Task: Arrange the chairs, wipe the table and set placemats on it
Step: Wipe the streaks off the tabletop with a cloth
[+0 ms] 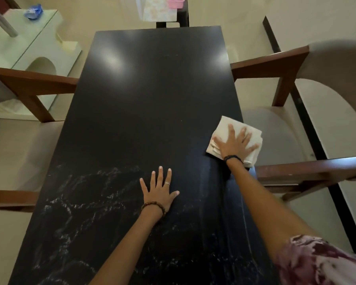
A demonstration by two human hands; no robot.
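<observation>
A: Where does the cloth (234, 136) sit?
B: At about four o'clock on the black worktop (152, 89), near its right edge; the right hand (235, 146) presses it, fingers straight and spread.
A: And the left hand (159, 190)?
B: Flat on the worktop near six o'clock, fingers apart. Chairs flank both sides: one (296, 112) at three, another (29, 95) at nine.

The floor (224, 15) is pale cream and glossy. At the upper left stands a glass side table (29, 46) on a cream base, with a crumpled blue thing (33, 11) and a metal tube (2, 19) on it. A cream wall (317, 19) rises at the right, with a dark skirting (272, 36) along its foot. At the far end a dark stand (182, 16) carries a pale patterned cloth (159, 9) and a pink thing (175, 0). Two soft glares of ceiling light show on the dark tabletop (152, 89).
</observation>
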